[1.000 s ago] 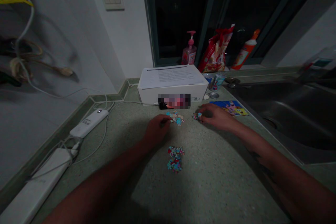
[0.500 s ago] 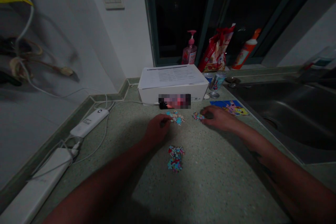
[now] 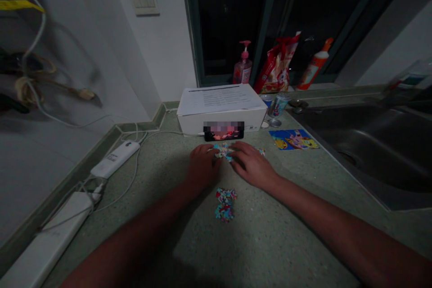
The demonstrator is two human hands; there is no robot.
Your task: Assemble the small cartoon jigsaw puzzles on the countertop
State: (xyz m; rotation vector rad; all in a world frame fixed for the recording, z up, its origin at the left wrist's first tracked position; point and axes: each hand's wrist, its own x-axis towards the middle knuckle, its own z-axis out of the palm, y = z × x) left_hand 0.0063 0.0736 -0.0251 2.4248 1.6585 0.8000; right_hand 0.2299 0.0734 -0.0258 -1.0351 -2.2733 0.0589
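Observation:
Small jigsaw pieces in blue, pink and red form a cluster (image 3: 223, 151) on the speckled green countertop (image 3: 286, 234). My left hand (image 3: 202, 166) and my right hand (image 3: 251, 165) lie on either side of it, with fingertips on its edges. A looser heap of pieces (image 3: 225, 204) sits nearer me, touched by neither hand. A few more pieces (image 3: 261, 151) lie beyond my right hand. To the right lies a colourful cartoon picture card (image 3: 293, 139).
Behind the pieces stands a white box (image 3: 221, 121) topped with printed paper, with a blurred phone (image 3: 223, 131) against it. A steel sink (image 3: 364, 153) lies right. A power strip (image 3: 50, 243), white charger (image 3: 114, 158) and cables lie left. A drink can (image 3: 278, 105) and pump bottle (image 3: 243, 65) stand behind.
My right hand has moved left from the small group of pieces onto the central cluster, closing towards my left hand. The left hand has barely moved.

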